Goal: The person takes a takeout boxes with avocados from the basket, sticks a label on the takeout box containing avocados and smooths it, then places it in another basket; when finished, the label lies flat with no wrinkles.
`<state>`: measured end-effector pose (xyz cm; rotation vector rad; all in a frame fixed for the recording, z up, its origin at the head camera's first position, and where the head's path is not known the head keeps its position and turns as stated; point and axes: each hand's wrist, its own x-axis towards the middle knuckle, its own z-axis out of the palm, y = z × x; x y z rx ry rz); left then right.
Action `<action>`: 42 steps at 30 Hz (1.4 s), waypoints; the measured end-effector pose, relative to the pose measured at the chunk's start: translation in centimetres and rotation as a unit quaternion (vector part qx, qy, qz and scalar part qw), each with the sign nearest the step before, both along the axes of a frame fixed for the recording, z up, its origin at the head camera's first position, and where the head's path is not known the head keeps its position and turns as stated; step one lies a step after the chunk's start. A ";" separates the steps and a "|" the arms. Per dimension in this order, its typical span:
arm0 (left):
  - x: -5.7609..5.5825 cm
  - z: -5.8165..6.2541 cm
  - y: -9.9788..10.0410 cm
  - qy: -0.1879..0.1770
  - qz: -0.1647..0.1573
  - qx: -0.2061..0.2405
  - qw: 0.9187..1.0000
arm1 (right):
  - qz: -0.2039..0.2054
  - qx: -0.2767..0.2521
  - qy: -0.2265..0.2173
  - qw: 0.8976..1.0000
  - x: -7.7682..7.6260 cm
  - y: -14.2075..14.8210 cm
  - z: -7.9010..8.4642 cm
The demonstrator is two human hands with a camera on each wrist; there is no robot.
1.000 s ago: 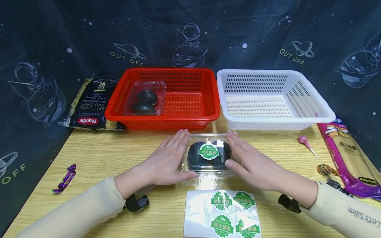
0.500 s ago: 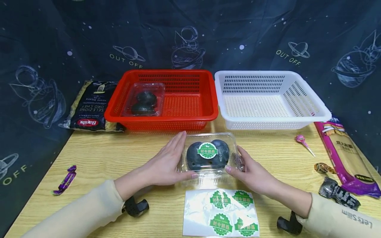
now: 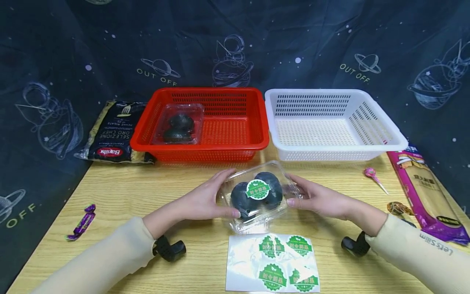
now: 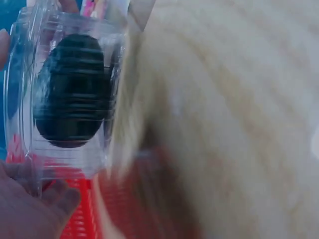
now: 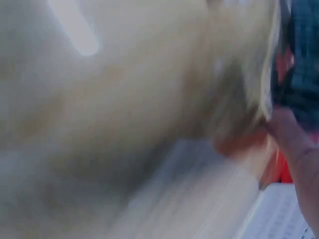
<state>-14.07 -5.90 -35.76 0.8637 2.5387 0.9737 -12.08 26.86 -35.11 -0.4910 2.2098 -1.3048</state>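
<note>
A clear plastic clamshell box with two dark, avocado-like fruits inside is held at the middle of the table, turned askew and tilted. On its lid sits a round green-and-white sticker. My left hand grips the left end, its thumb at the front side. At the opposite end, my right hand holds the box between thumb and fingers. The left wrist view shows one dark oval fruit through the clear wall and fingers beneath the box. The right wrist view is badly blurred.
Just in front lies a sheet of green stickers. Behind stand a red basket, with a similar fruit box, and a white basket. A pasta bag, wrapped candy, lollipop and pink-edged packet lie around.
My right hand has gone from lying along the box's side to gripping its end. The box has come up, turned askew and tilted between both hands.
</note>
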 end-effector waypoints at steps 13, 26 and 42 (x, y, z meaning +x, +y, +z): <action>3.2 -0.5 2.5 -0.032 0.150 0.045 0.987 | -0.197 -0.093 -0.110 0.970 1.1 -2.8 0.0; 3.1 0.4 3.7 -0.082 0.144 0.057 0.985 | -0.159 -0.123 -0.107 0.974 -1.5 -2.9 -0.3; 1.9 -1.3 4.3 -0.136 0.072 0.142 0.978 | -0.184 -0.004 -0.041 0.982 0.3 -3.9 -0.1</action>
